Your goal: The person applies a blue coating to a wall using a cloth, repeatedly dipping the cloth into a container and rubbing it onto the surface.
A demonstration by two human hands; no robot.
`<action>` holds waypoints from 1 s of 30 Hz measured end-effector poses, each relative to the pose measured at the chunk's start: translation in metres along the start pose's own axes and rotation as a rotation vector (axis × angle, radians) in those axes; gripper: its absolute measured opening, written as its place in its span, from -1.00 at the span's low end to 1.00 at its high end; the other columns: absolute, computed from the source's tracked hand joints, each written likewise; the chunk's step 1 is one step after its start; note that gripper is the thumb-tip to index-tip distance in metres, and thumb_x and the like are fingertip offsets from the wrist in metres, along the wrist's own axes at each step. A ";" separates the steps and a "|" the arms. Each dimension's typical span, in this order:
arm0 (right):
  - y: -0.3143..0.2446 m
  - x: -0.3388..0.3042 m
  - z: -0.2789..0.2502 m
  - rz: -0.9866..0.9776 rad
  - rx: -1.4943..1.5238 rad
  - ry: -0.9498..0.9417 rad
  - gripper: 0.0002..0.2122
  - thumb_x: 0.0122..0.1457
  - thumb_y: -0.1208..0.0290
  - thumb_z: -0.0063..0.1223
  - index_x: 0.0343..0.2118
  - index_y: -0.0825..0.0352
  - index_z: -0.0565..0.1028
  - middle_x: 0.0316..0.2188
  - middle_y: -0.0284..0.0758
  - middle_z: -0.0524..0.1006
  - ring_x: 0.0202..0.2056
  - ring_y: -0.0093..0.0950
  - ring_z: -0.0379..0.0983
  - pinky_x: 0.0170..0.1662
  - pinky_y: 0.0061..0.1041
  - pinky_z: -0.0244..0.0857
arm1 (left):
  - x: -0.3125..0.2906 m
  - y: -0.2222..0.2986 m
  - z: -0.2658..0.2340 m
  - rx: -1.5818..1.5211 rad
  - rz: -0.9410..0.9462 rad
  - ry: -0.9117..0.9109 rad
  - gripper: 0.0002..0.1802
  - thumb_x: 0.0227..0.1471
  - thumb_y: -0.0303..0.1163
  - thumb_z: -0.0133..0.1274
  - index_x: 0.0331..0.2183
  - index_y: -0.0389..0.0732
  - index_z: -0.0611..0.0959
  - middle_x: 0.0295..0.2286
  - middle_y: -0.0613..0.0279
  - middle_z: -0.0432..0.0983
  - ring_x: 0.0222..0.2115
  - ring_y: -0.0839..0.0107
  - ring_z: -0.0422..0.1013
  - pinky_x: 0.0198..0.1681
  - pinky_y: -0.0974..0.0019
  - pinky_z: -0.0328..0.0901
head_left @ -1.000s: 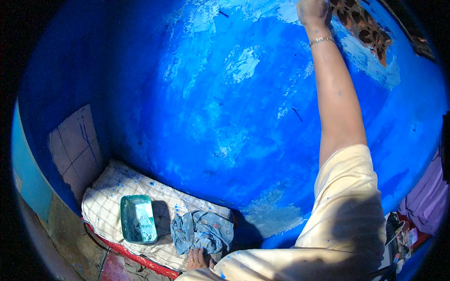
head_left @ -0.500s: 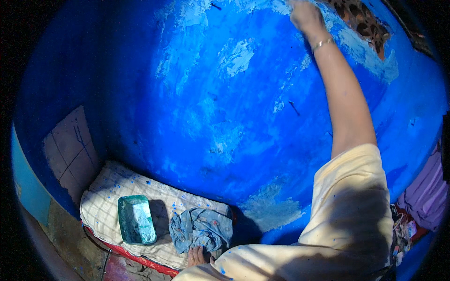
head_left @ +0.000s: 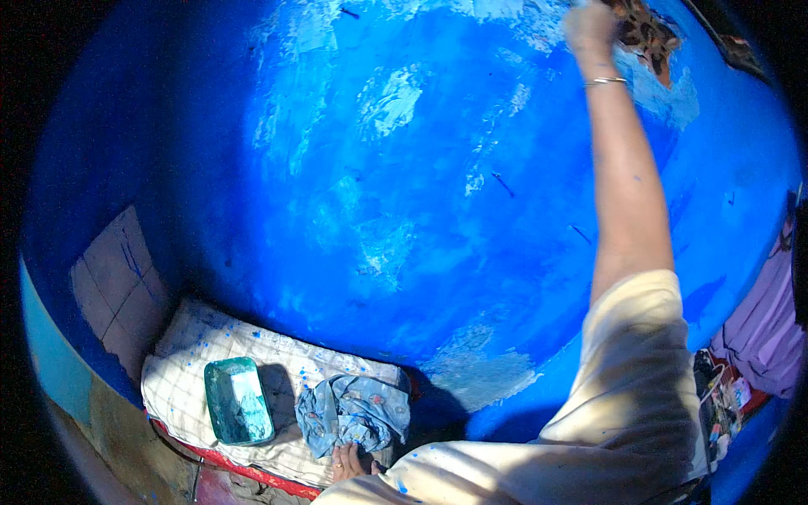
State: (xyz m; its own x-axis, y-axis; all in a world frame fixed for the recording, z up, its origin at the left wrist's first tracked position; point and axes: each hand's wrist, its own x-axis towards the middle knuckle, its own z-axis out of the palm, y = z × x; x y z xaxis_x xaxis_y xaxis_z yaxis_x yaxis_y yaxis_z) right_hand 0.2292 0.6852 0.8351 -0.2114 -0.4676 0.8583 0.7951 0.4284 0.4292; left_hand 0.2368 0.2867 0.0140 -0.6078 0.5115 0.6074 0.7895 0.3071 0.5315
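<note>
At the top of the blue wall (head_left: 337,194), my right hand (head_left: 591,32) is raised with its fingers closed. It is slightly blurred, and whatever it holds is hidden or beyond the picture's upper edge. A thin bracelet (head_left: 606,81) circles that wrist. Low in the view, my left hand (head_left: 349,463) lies with its fingers stretched out at the near edge of a crumpled blue cloth (head_left: 349,412), touching it. To the left of the cloth stands a green rectangular tub (head_left: 212,400) with pale blue paint smeared inside.
A paint-spotted checked cover (head_left: 177,370) lies over a low padded surface with a red edge (head_left: 220,463). Brown exposed patches (head_left: 648,38) break the wall at upper right. Small dark nails (head_left: 503,183) stick out of it. Purple fabric (head_left: 757,328) hangs at right beside a cluttered pile (head_left: 724,400).
My right hand has moved to the right across the upper wall, towards the brown patch. The view has shifted a little. My left hand remains by the blue cloth.
</note>
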 end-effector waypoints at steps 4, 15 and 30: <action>-0.111 -0.098 -0.008 -0.240 -0.211 -0.124 -0.78 0.05 0.45 -0.21 -0.30 0.28 0.51 -0.47 -0.16 0.54 -0.30 -0.19 0.49 -0.21 -0.28 0.37 | -0.017 -0.018 0.017 -0.009 -0.027 -0.101 -0.28 -0.26 -0.12 0.14 -0.04 -0.24 0.39 -0.08 -0.06 0.31 0.00 -0.13 0.20 0.06 -0.09 0.12; 0.009 -0.018 -0.012 0.214 0.004 -0.078 -0.79 0.05 0.44 -0.15 -0.47 0.35 0.57 -0.54 -0.04 0.52 -0.49 -0.12 0.48 -0.40 -0.23 0.34 | -0.009 -0.018 0.003 -0.040 0.032 -0.202 -0.22 -0.30 -0.12 0.15 -0.03 -0.34 0.35 -0.10 -0.10 0.29 -0.02 -0.18 0.19 0.09 -0.12 0.09; 0.006 0.013 0.022 -0.181 -0.242 -0.236 -0.86 -0.16 0.43 -0.02 -0.70 0.34 0.54 -0.63 -0.06 0.51 -0.51 -0.11 0.48 -0.45 -0.31 0.37 | -0.004 -0.010 0.008 -0.049 0.036 -0.209 -0.28 -0.25 -0.12 0.14 -0.03 -0.26 0.38 -0.09 -0.06 0.31 -0.02 -0.13 0.22 0.06 -0.10 0.11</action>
State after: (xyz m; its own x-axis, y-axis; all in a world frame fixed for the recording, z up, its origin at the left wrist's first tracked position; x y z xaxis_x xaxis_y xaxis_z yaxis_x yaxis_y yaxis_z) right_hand 0.2190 0.6991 0.8547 -0.4635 -0.3155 0.8280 0.8381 0.1471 0.5253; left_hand 0.2319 0.2879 0.0017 -0.5439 0.6787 0.4936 0.8024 0.2485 0.5426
